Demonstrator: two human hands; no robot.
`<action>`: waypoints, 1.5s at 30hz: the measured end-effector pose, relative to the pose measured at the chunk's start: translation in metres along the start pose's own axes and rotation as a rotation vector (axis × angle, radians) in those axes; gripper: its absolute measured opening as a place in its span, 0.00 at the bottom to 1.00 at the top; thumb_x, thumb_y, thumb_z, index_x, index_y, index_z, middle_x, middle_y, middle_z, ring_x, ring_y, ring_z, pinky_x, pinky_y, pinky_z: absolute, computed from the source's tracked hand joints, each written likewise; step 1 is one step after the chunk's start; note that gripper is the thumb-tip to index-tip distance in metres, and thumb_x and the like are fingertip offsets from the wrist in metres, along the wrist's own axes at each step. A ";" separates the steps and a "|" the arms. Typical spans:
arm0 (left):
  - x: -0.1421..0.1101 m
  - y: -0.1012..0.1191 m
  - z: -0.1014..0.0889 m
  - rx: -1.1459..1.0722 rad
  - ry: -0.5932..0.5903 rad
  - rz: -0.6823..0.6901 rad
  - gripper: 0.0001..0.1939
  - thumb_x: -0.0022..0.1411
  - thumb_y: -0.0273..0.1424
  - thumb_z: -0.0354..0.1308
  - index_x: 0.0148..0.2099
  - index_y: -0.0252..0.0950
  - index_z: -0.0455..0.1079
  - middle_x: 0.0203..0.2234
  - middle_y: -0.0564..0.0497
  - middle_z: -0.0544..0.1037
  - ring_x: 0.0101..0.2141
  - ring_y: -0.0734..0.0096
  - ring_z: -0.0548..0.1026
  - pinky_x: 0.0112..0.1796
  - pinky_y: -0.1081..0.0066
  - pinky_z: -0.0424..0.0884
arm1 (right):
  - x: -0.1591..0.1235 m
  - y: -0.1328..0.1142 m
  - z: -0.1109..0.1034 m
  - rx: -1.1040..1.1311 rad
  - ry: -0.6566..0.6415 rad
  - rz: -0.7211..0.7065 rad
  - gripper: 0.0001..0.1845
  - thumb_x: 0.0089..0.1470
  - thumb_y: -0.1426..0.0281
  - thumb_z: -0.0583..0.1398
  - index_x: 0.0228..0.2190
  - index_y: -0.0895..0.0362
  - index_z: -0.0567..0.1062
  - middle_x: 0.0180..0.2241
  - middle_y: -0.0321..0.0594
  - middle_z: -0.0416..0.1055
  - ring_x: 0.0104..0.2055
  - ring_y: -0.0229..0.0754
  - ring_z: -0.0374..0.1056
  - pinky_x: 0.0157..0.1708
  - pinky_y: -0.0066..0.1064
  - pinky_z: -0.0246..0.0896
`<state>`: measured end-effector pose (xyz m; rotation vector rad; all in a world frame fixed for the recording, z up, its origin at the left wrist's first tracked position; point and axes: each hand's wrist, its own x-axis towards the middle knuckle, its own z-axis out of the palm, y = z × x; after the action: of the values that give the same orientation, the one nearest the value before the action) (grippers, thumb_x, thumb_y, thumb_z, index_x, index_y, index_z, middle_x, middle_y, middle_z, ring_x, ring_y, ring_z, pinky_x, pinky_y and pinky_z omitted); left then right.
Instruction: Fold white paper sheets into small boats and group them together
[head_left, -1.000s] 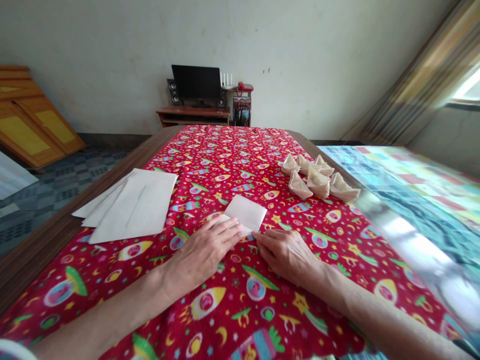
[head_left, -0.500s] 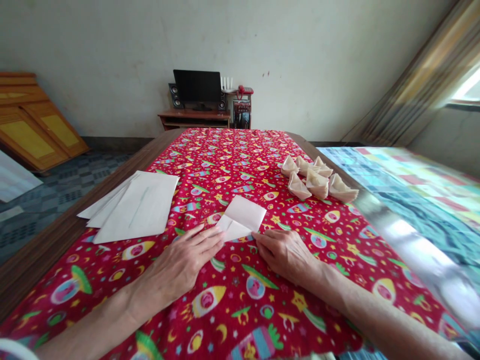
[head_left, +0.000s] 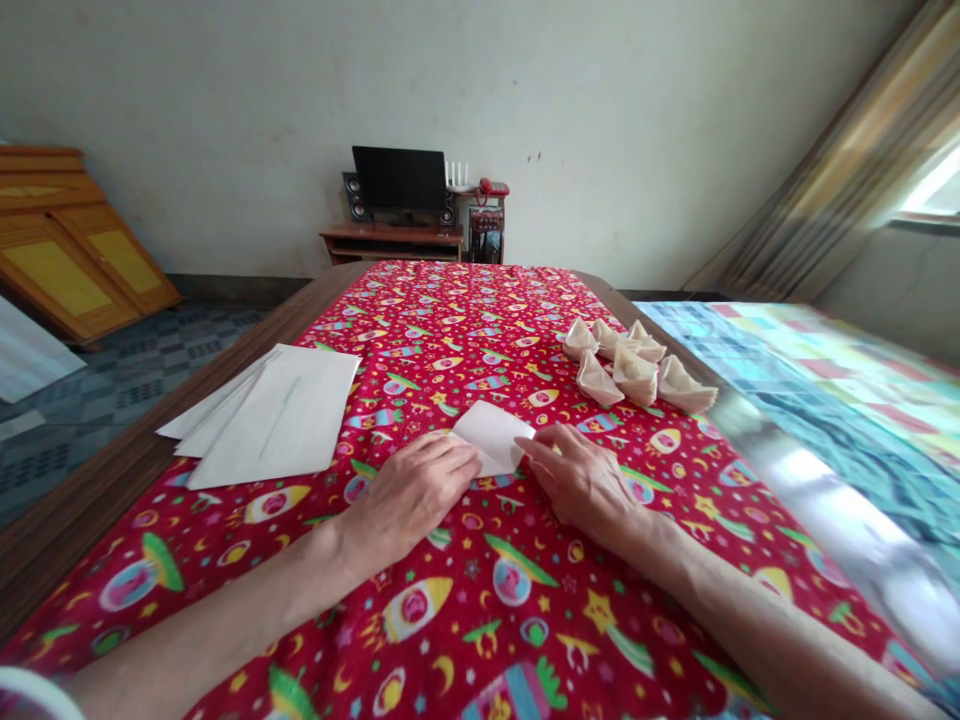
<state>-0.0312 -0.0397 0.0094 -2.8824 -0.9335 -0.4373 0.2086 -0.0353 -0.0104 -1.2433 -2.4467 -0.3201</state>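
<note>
We note a brown wooden table (head_left: 67, 530) under a red fleece cloth printed with rockets and stars (head_left: 480, 320), our landmark. On the cloth's left side lies a fanned stack of large white paper sheets (head_left: 292, 420), the top one bearing a faint greenish stroke. Our left hand (head_left: 416, 480) rests palm-down near the cloth's middle, fingers held together over the left edge of the paper there; whether they pinch it, we cannot tell. Our right hand (head_left: 585, 480) has its fingertips at that paper's right corner, the lower fingers curled under; we cannot tell whether they grip. The small white four-sided paper (head_left: 491, 435) lies at the cloth's middle, between our hands. Toward the cloth's right edge sits a cluster of cream folded-paper boat shapes (head_left: 636, 375).
</note>
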 end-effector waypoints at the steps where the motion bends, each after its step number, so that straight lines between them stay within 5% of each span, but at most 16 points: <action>1: -0.001 -0.001 0.000 0.012 0.008 0.014 0.13 0.66 0.25 0.46 0.51 0.34 0.66 0.45 0.47 0.74 0.49 0.66 0.69 0.53 0.62 0.63 | 0.004 0.007 0.001 -0.036 0.026 -0.006 0.19 0.58 0.73 0.54 0.51 0.55 0.69 0.47 0.50 0.67 0.43 0.45 0.66 0.33 0.31 0.61; 3: -0.003 -0.004 0.002 0.036 0.023 0.044 0.14 0.66 0.25 0.47 0.52 0.33 0.65 0.46 0.46 0.74 0.49 0.66 0.69 0.53 0.63 0.63 | 0.011 0.019 0.006 -0.061 0.020 -0.070 0.20 0.57 0.76 0.54 0.52 0.55 0.69 0.54 0.55 0.61 0.51 0.51 0.62 0.40 0.38 0.63; 10: -0.001 -0.028 0.007 0.201 0.093 0.094 0.12 0.65 0.23 0.48 0.49 0.32 0.68 0.45 0.46 0.75 0.48 0.66 0.70 0.52 0.63 0.64 | 0.020 0.034 0.011 0.060 0.145 -0.262 0.12 0.59 0.74 0.53 0.42 0.55 0.73 0.48 0.49 0.68 0.48 0.46 0.65 0.41 0.37 0.65; 15: 0.009 -0.045 0.011 0.198 0.091 0.097 0.12 0.64 0.23 0.49 0.49 0.34 0.68 0.48 0.47 0.73 0.50 0.65 0.68 0.53 0.62 0.63 | 0.010 0.009 -0.011 -0.044 0.161 -0.453 0.11 0.61 0.74 0.51 0.38 0.61 0.73 0.42 0.49 0.71 0.42 0.44 0.66 0.36 0.36 0.62; 20: 0.005 -0.039 0.016 0.053 0.071 0.096 0.18 0.61 0.17 0.46 0.50 0.35 0.69 0.50 0.48 0.73 0.52 0.67 0.67 0.56 0.62 0.60 | 0.002 -0.018 -0.021 -0.002 0.121 -0.516 0.11 0.61 0.74 0.51 0.34 0.60 0.73 0.33 0.43 0.73 0.33 0.39 0.66 0.31 0.34 0.58; 28: -0.018 -0.021 0.022 -0.097 -0.012 0.019 0.31 0.56 0.15 0.43 0.61 0.34 0.59 0.58 0.48 0.64 0.59 0.69 0.59 0.59 0.60 0.55 | 0.001 -0.010 -0.006 0.315 -0.007 -0.357 0.12 0.62 0.71 0.51 0.41 0.57 0.74 0.44 0.44 0.73 0.47 0.42 0.66 0.44 0.37 0.61; 34: -0.021 -0.016 0.020 -0.117 -0.050 0.020 0.30 0.57 0.15 0.41 0.61 0.34 0.59 0.58 0.48 0.64 0.60 0.67 0.58 0.60 0.57 0.53 | 0.013 -0.012 -0.006 0.756 -0.069 -0.022 0.09 0.57 0.68 0.58 0.30 0.57 0.77 0.30 0.39 0.75 0.33 0.37 0.69 0.35 0.26 0.63; 38: -0.021 -0.014 0.017 -0.130 -0.079 0.013 0.30 0.57 0.16 0.42 0.61 0.33 0.58 0.58 0.48 0.64 0.60 0.67 0.58 0.59 0.58 0.53 | 0.023 -0.012 0.000 0.687 -0.143 0.288 0.10 0.52 0.67 0.61 0.23 0.58 0.75 0.20 0.32 0.68 0.22 0.32 0.61 0.22 0.23 0.54; 45: -0.022 -0.014 0.023 -0.154 -0.029 0.000 0.29 0.58 0.17 0.43 0.61 0.33 0.59 0.58 0.47 0.65 0.60 0.66 0.58 0.60 0.59 0.53 | 0.033 -0.011 0.011 0.534 -0.166 0.397 0.10 0.49 0.63 0.62 0.23 0.55 0.73 0.19 0.30 0.67 0.22 0.31 0.58 0.23 0.23 0.47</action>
<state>-0.0509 -0.0367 -0.0193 -3.0342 -0.9431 -0.4898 0.1792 -0.0140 -0.0070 -1.4894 -2.1255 0.5273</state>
